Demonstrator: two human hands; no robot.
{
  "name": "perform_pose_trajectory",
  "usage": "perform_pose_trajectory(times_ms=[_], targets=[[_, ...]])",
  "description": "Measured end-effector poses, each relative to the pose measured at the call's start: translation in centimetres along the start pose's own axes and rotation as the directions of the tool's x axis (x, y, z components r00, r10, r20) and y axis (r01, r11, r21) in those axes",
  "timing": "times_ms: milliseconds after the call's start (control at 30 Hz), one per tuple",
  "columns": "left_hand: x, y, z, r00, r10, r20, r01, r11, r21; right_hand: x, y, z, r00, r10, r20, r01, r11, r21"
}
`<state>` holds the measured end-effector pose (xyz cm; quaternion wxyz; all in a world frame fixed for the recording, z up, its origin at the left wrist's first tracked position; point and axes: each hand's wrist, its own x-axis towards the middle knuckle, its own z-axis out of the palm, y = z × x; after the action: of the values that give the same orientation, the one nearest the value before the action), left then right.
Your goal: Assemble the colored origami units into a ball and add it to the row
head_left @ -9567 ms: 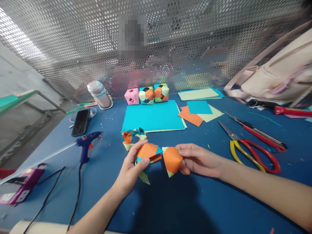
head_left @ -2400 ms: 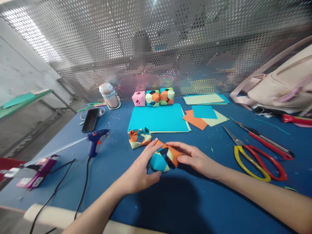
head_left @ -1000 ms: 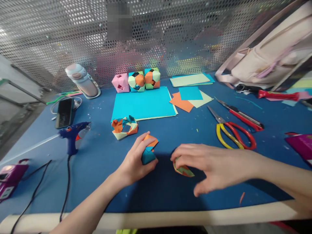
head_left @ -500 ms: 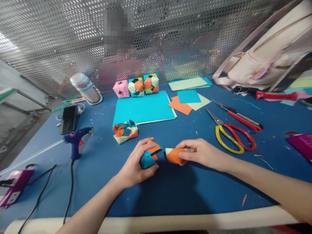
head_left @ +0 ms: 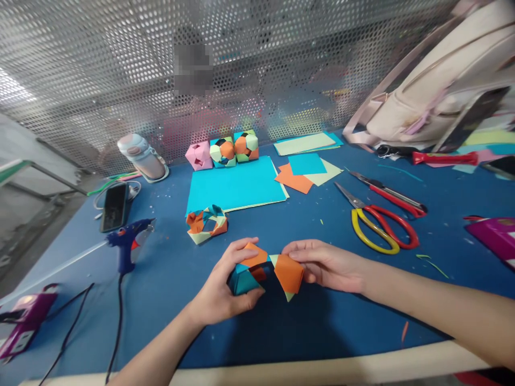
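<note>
My left hand point(head_left: 220, 288) grips a folded paper piece in teal and orange point(head_left: 246, 271) just above the blue table point(head_left: 281, 327). My right hand point(head_left: 326, 264) pinches a second folded piece, orange with pale green tips point(head_left: 288, 273), and holds it against the first one so their edges touch. A woven paper ring in orange, teal and pale green point(head_left: 206, 223) lies on the table a little behind my left hand.
Behind lie a large cyan sheet point(head_left: 235, 183), loose coloured squares point(head_left: 306, 172) and three finished paper cubes point(head_left: 221, 151). Yellow-and-red scissors point(head_left: 376, 225) and a second red pair lie right. A blue glue gun point(head_left: 126, 245), phone point(head_left: 115, 199) and bottle point(head_left: 141, 157) sit left; a backpack point(head_left: 438, 91) far right.
Over the last second my right hand picked the orange piece off the table and brought it left against the piece in my left hand. My left hand kept its grip.
</note>
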<state>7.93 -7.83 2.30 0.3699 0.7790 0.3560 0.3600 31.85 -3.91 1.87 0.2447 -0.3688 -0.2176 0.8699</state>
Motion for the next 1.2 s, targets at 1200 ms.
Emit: perform_pose_trajectory(times_ms=[1200], targets=[[0.2, 0.0, 0.3, 0.987, -0.094, 0.129, 0.082, 0.992, 0.094, -0.3, 0.1, 0.1, 0.936, -0.294, 0.192, 0.346, 0.669, -0.658]])
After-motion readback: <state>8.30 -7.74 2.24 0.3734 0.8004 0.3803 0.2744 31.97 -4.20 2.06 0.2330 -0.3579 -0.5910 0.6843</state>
